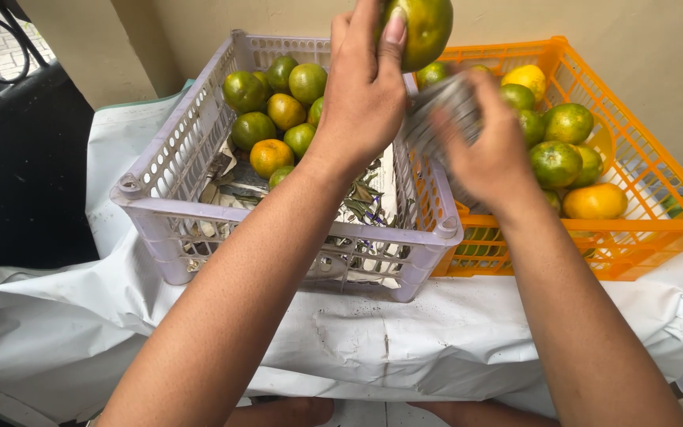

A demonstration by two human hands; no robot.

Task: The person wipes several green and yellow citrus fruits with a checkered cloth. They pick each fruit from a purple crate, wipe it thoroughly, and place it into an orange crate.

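Head view: the left hand (365,95) is raised over the far right corner of the lilac crate (199,225), fingers clenched around a green-orange citrus fruit (424,28) at the picture's top edge. The right hand (488,154) grasps a blurred grey cloth (440,107) just below it, over the orange crate (642,237)'s near left corner. Both crates sit on a white sheet (357,340).

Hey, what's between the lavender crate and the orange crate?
Nothing: the head view shows the lavender crate and orange crate standing side by side, apparently touching.
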